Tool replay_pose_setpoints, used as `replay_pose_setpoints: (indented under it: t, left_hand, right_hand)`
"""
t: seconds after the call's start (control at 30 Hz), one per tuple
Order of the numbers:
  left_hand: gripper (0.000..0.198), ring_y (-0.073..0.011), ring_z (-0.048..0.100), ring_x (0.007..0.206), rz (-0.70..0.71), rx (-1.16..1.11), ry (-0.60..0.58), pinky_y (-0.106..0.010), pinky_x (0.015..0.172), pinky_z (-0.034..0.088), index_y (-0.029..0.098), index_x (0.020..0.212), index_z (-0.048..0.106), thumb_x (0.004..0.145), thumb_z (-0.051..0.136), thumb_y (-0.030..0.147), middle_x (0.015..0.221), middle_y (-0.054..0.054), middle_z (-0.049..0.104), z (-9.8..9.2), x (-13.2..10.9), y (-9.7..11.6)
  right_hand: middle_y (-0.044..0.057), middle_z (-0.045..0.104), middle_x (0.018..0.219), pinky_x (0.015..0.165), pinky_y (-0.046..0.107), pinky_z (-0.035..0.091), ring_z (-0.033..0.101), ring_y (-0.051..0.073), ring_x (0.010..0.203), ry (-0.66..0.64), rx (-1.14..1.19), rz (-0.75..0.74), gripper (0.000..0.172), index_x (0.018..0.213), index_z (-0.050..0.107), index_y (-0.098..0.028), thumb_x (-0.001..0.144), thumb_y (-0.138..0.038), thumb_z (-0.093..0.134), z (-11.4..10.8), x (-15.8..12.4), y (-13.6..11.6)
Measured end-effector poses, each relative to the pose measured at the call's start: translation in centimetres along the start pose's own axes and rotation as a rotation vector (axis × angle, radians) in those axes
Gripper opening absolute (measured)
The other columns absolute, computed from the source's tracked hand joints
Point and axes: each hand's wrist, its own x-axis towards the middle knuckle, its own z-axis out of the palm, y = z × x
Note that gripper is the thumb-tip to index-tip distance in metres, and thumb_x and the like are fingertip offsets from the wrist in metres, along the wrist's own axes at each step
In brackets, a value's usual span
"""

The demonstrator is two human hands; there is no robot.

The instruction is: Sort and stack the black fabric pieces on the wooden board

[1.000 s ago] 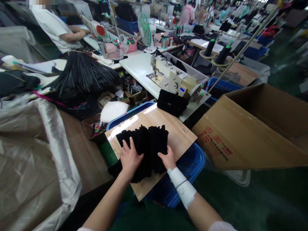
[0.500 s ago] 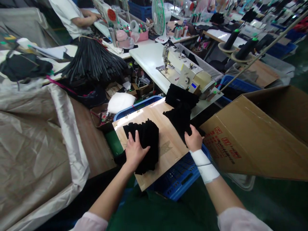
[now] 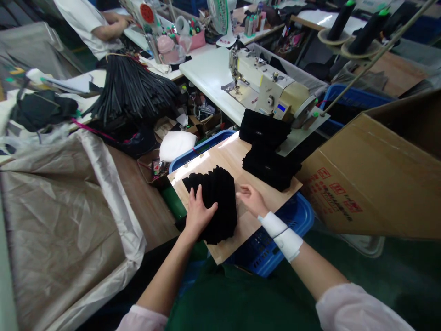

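Back from the board's right end, the right hand [image 3: 253, 201] now sits beside the main pile, and the black bundle [image 3: 270, 171] it was holding lies on the board. Its fingers are half open and loosely bent, just beside the right edge of the one black fabric pile [image 3: 222, 214]; whether they touch it, I cannot tell. One left hand [image 3: 200, 214] presses on that pile, fingers spread wide. A second black bundle [image 3: 264, 129] lies just beyond the first, near one sewing machine [image 3: 272, 87]. All of the pile's visible part rests on one wooden board [image 3: 250, 225], which lies across one blue basket [image 3: 275, 253]. Two black thread cones [image 3: 341, 22] stand behind one cardboard box [image 3: 365, 174] at right; one co-worker [image 3: 91, 27] is at upper left.
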Motion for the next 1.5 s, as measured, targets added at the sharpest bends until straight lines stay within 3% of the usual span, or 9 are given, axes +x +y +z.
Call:
replay_pose_setpoints:
  t: [0.1,0.23,0.33,0.43,0.53,0.7,1.0,1.33,1.5]
  left_hand:
    - [0.092,-0.0359,0.022,0.146,0.005,-0.019,-0.001,-0.049,0.116,0.027,0.014,0.152,0.022,0.077,0.068,0.042,0.159,-0.024,0.016,0.0,0.2,-0.4]
    - [0.092,-0.0351,0.023,0.146,0.028,-0.029,-0.008,-0.049,0.115,0.029,0.016,0.152,0.022,0.077,0.068,0.045,0.158,-0.022,0.018,-0.1,0.2,-0.6]
    - [0.092,-0.0343,0.023,0.146,0.035,-0.030,-0.027,-0.049,0.116,0.028,0.016,0.152,0.021,0.079,0.067,0.046,0.158,-0.023,0.018,-0.2,0.1,-0.7]
    - [0.090,-0.0329,0.023,0.147,0.043,-0.041,-0.028,-0.049,0.116,0.027,0.016,0.152,0.023,0.078,0.067,0.044,0.158,-0.022,0.019,-0.3,0.1,-0.7]
    - [0.090,-0.0328,0.021,0.147,0.057,-0.051,-0.022,-0.049,0.116,0.027,0.016,0.152,0.023,0.078,0.067,0.043,0.158,-0.021,0.020,-0.3,0.2,-0.7]
    - [0.091,-0.0340,0.022,0.147,0.055,-0.034,-0.034,-0.048,0.117,0.026,0.015,0.152,0.023,0.078,0.067,0.044,0.157,-0.022,0.020,-0.3,0.3,-0.7]
    - [0.089,-0.0342,0.022,0.147,0.092,-0.001,-0.009,-0.050,0.116,0.029,0.015,0.151,0.023,0.078,0.067,0.042,0.157,-0.023,0.023,0.0,0.3,-0.9]
    - [0.089,-0.0345,0.021,0.147,0.070,-0.003,-0.037,-0.051,0.116,0.027,0.017,0.152,0.022,0.080,0.065,0.046,0.158,-0.021,0.019,-0.3,0.3,-1.0]
    - [0.089,-0.0361,0.023,0.146,0.072,0.005,-0.038,-0.051,0.115,0.029,0.015,0.152,0.022,0.080,0.065,0.046,0.157,-0.023,0.020,-0.4,0.3,-0.9]
  right_hand:
    - [0.011,0.064,0.116,0.089,0.039,0.054,0.063,0.024,0.107,-0.059,0.065,0.082,0.052,0.117,0.059,-0.018,0.070,-0.037,0.071,4.4,-3.1,-0.6]
    - [0.014,0.060,0.121,0.105,0.044,0.043,0.055,0.027,0.119,0.069,-0.072,0.053,0.050,0.115,0.059,-0.016,0.068,-0.028,0.070,7.1,-4.9,-1.1]
    - [0.013,0.062,0.113,0.102,0.043,0.044,0.058,0.026,0.112,0.132,-0.117,0.053,0.035,0.105,0.062,-0.015,0.070,-0.020,0.062,7.0,-4.8,-1.5]
    - [0.010,0.064,0.097,0.093,0.039,0.049,0.062,0.024,0.096,0.145,-0.070,0.069,0.013,0.086,0.062,-0.018,0.078,-0.027,0.058,6.7,-4.4,-1.5]
    - [0.007,0.063,0.088,0.086,0.037,0.051,0.062,0.021,0.087,0.157,0.001,0.088,0.017,0.081,0.061,-0.019,0.082,-0.036,0.058,6.6,-4.5,-1.1]
    - [0.007,0.062,0.096,0.085,0.036,0.050,0.061,0.022,0.090,0.179,-0.049,0.096,0.029,0.089,0.060,-0.019,0.069,-0.038,0.070,7.1,-5.2,-1.2]
    - [0.004,0.061,0.081,0.079,0.035,0.049,0.060,0.021,0.080,0.144,-0.211,0.116,0.006,0.072,0.056,-0.021,0.070,-0.024,0.061,7.3,-4.4,-2.8]
    - [0.000,0.065,0.072,0.073,0.033,0.050,0.062,0.019,0.071,0.099,0.213,0.232,0.012,0.073,0.060,-0.020,0.071,-0.031,0.059,5.7,-4.2,0.3]
    - [0.001,0.065,0.074,0.074,0.034,0.051,0.062,0.019,0.073,0.084,0.249,0.212,0.018,0.077,0.059,-0.020,0.074,-0.038,0.059,5.6,-4.3,0.7]
